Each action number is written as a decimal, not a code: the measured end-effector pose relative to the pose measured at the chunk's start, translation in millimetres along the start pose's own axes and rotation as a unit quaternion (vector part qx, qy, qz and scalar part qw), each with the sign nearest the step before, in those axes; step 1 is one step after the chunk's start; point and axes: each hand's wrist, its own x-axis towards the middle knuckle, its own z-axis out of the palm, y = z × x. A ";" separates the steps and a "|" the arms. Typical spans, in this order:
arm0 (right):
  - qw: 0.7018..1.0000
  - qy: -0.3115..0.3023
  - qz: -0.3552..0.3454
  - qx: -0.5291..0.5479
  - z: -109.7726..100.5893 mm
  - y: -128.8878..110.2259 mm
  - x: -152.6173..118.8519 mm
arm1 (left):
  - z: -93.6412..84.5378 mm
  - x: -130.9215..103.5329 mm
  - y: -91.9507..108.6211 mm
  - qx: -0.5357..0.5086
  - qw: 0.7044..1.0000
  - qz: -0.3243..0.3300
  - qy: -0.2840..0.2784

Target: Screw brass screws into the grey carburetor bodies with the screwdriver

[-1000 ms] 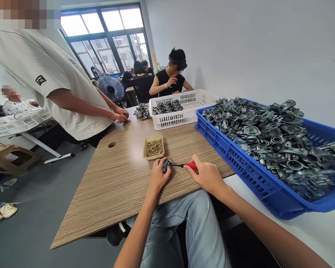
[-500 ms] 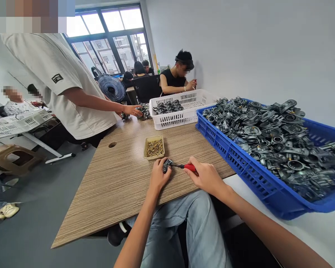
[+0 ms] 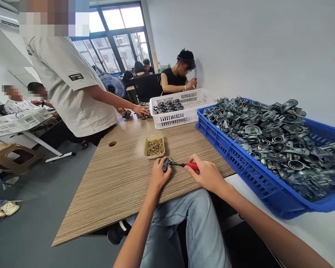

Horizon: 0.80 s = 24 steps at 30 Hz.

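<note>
My left hand (image 3: 159, 175) is closed round a small dark metal part (image 3: 166, 165) low over the wooden table (image 3: 114, 186). The fingers of my right hand (image 3: 205, 172) wrap the red handle of a screwdriver (image 3: 192, 166). Its dark shaft points left, with the tip at the metal part; the exact contact is too small to tell. Just beyond my left hand sits a small yellowish tray (image 3: 154, 158) of brass-coloured screws (image 3: 155, 147).
A blue crate (image 3: 240, 169) heaped with metal parts stands at the right. Behind the tray is a white basket (image 3: 174, 121) with dark parts. A standing person in a pale shirt (image 3: 72, 89) reaches over the table's far left corner; another person sits beyond the basket.
The standing person has shifted right, and that person's reaching hand is now closer to the white basket. My hands keep nearly the same pose on the metal part and screwdriver.
</note>
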 end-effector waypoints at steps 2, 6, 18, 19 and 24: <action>0.999 -0.004 -0.018 0.026 -2.3 0.8 -0.3 | -0.1 0.0 0.2 -0.002 1.000 -0.001 -0.002; 0.998 -0.018 -0.048 0.042 -7.0 1.0 -1.5 | 0.2 0.0 -0.4 -0.003 1.000 -0.002 -0.002; 0.995 0.011 0.042 -0.085 7.0 -4.7 -2.0 | -0.5 0.1 1.9 0.001 1.000 0.004 0.005; 0.995 0.013 0.046 -0.085 7.4 -5.1 -2.0 | -0.4 0.0 2.0 0.001 1.000 0.003 0.007; 0.999 0.017 0.034 -0.030 3.8 -3.4 -1.1 | -0.6 -0.2 2.7 -0.002 1.000 -0.003 0.007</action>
